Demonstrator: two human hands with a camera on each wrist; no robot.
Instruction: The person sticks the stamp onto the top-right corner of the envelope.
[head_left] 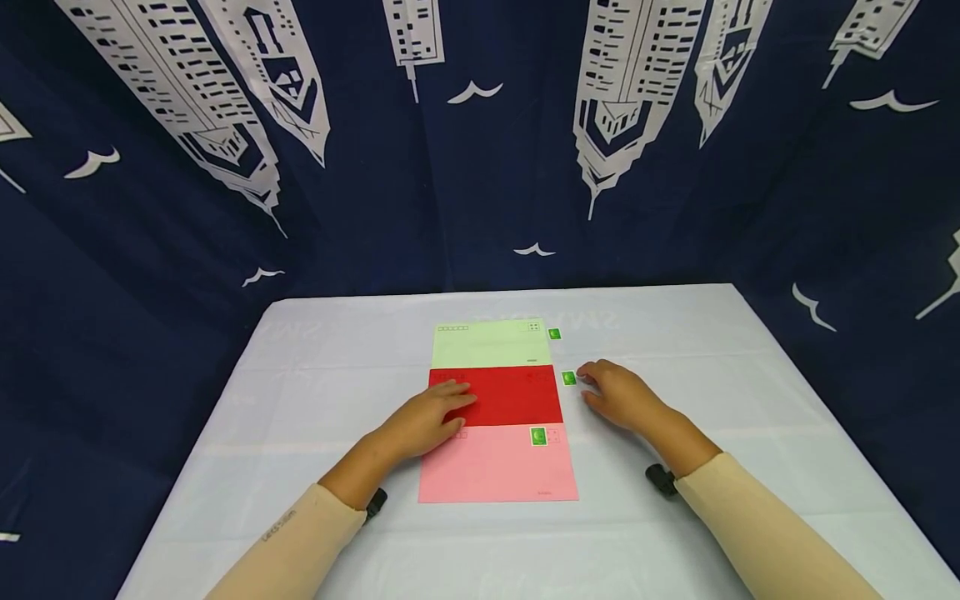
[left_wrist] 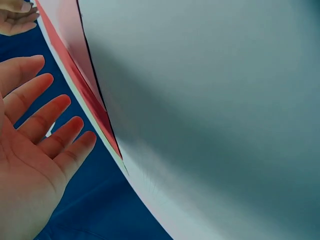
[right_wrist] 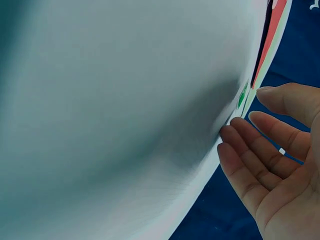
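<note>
Stamp (head_left: pixel 569 378) lies right of the red envelope (head_left: pixel 517 398), near the right hand's (head_left: pixel 618 396) loosely bent, ungrasping fingers; left hand (head_left: pixel 429 417), fingers extended, holds nothing. Apparent step: reaching; lifting would need a fingertip pinch.

No text legible. Your left sleeve (head_left: pixel 294 546) bore a short dark line of lettering (head_left: pixel 278 526), too small to make out; the light green envelope (head_left: pixel 491 345) and pink envelope (head_left: pixel 495 475) each carried tiny, unreadable print (head_left: pixel 544 492) at lower right.
</note>
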